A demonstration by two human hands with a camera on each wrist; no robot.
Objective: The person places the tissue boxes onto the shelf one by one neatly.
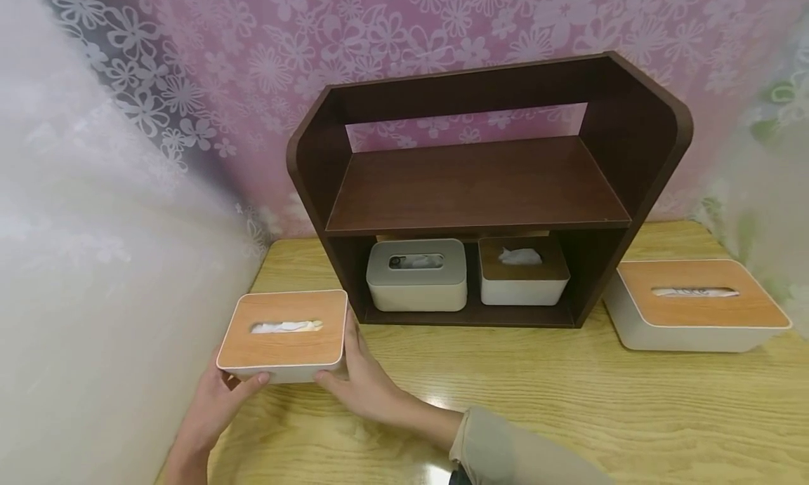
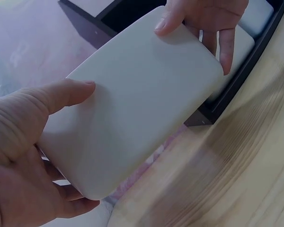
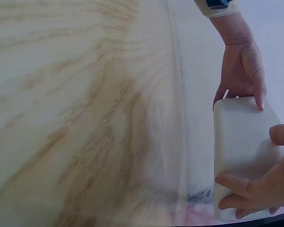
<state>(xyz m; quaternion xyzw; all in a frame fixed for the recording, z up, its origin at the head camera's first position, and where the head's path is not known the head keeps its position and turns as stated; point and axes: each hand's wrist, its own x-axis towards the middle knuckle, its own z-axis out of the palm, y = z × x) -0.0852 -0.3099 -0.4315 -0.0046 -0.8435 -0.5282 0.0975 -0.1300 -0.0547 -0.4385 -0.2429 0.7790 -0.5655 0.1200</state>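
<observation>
A white tissue box [image 1: 282, 330] with a wood-look lid and a slot showing tissue is held between both hands, left of the dark shelf. My left hand [image 1: 213, 404] grips its left end, thumb on the near side wall. At the right end, my right hand [image 1: 363, 380] grips the box with its thumb on the near side. Seen from the left wrist, the plain white side of the box [image 2: 132, 104] faces the camera, with the left hand [image 2: 33, 146] and right hand [image 2: 203, 23] at opposite ends.
A dark brown two-tier shelf [image 1: 480, 183] stands against the flowered wall covering. Its lower tier holds a grey-lidded tissue box [image 1: 417, 295] and a brown-lidded one [image 1: 524, 292]. Another wood-lidded tissue box [image 1: 701, 334] sits right of the shelf on the wood-grain table [image 1: 505, 373].
</observation>
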